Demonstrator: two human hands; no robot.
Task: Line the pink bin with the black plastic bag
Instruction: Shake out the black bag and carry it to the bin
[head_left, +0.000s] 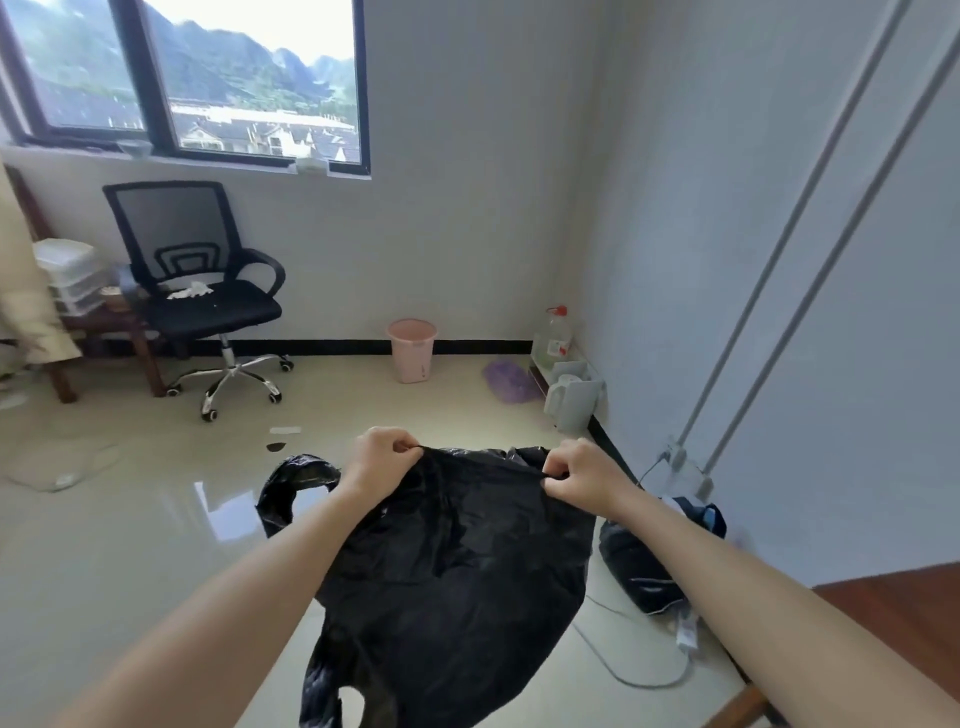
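The black plastic bag (457, 561) hangs in front of me, held up by its top edge. My left hand (382, 457) pinches that edge on the left, and my right hand (582, 480) pinches it on the right. One handle loop droops to the left of my left wrist. The pink bin (412, 349) stands upright and uncovered on the floor against the far wall, well beyond the bag and apart from both hands.
A black office chair (208, 291) stands left of the bin under the window. A large clear bottle (553, 335), a purple bag (509, 384) and a white kettle (571, 400) sit along the right wall. A dark backpack (644, 561) and cables lie at my right.
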